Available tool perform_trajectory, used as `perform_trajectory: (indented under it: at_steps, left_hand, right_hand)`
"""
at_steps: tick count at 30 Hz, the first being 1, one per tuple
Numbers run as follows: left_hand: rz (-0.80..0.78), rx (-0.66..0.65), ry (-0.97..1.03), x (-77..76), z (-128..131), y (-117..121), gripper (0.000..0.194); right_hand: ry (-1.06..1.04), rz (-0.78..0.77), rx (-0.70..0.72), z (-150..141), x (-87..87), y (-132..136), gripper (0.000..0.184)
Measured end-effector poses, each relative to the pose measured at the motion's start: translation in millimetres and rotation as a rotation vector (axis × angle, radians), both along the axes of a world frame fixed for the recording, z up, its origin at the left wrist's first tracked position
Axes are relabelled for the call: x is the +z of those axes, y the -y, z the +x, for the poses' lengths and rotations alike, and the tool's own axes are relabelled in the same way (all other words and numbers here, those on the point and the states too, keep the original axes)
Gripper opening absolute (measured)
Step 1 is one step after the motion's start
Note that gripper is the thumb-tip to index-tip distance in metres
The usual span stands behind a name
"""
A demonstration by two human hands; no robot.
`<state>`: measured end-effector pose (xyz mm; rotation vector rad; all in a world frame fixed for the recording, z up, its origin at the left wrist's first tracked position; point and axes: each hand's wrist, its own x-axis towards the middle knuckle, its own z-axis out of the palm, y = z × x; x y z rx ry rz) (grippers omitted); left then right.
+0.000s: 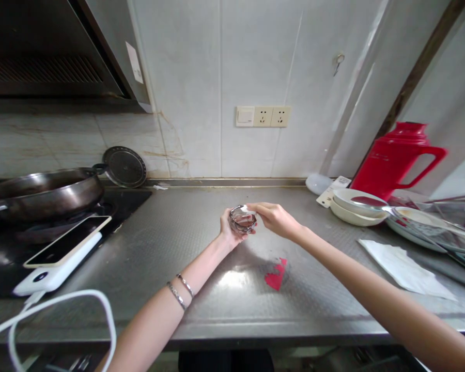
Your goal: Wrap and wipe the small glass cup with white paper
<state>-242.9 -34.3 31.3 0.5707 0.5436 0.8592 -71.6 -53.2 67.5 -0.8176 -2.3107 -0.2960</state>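
Note:
My left hand [231,233] is wrapped round a small clear glass [242,221] with a wavy rim, tilted so that its mouth faces me. With pinched fingertips, my right hand [276,217] holds a small white wad [248,208] against the glass's upper rim. The wad looks like tissue, though most of it is hidden by the fingers. A jagged red scrap [275,278] lies on the metal counter [201,206] below the right forearm.
Left: a steel pan [73,194] on the cooktop, a phone [70,243] on a white power bank [62,274] with a looping cable. Right: a folded white tissue [403,268], stacked bowls [354,214], plates [430,227] and a red thermos [387,163]. Sockets [262,117] are on the wall.

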Motion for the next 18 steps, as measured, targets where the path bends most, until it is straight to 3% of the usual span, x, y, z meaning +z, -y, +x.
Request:
perform_trajectory:
  at_steps: [10, 18]
  left_hand:
    - [-0.108, 0.277, 0.107, 0.2, -3, -9, 0.055]
    - [-0.021, 0.172, 0.013, 6.4, -4, -3, 0.053]
  right_hand:
    - [0.045, 0.097, -0.03, -4, -23.2, 29, 0.053]
    - [-0.213, 0.161, -0.129, 0, -13.6, 17, 0.047]
